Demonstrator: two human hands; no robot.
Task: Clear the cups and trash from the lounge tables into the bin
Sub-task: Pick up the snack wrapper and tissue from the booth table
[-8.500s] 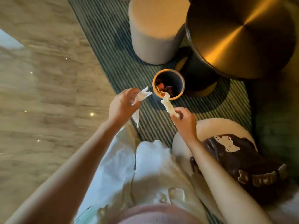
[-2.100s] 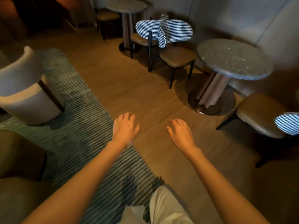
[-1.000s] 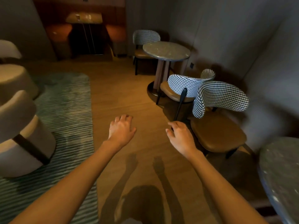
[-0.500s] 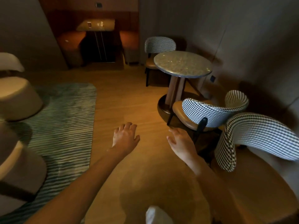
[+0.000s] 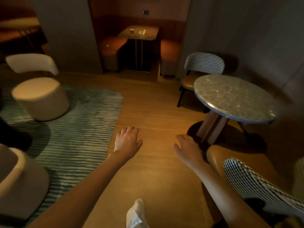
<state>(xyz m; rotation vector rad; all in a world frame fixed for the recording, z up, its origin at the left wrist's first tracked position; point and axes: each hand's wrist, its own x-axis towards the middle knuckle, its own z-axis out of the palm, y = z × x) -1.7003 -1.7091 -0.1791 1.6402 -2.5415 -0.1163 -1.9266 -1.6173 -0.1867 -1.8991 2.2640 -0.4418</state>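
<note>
Now both grips empty: left hand [image 5: 127,142], right hand [image 5: 187,148] fingers relaxed; cup [image 5: 131,31] upright.

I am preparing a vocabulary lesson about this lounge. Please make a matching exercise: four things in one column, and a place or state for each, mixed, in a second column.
Things:
1. small brown cup
2. round grey stone-top table
3. round cream pouf
4. left hand

Places or states:
A. on the green striped rug
B. open, holding nothing
C. on the far booth table
D. beside a houndstooth-backed chair

Pairs: 1-C, 2-D, 3-A, 4-B
</note>
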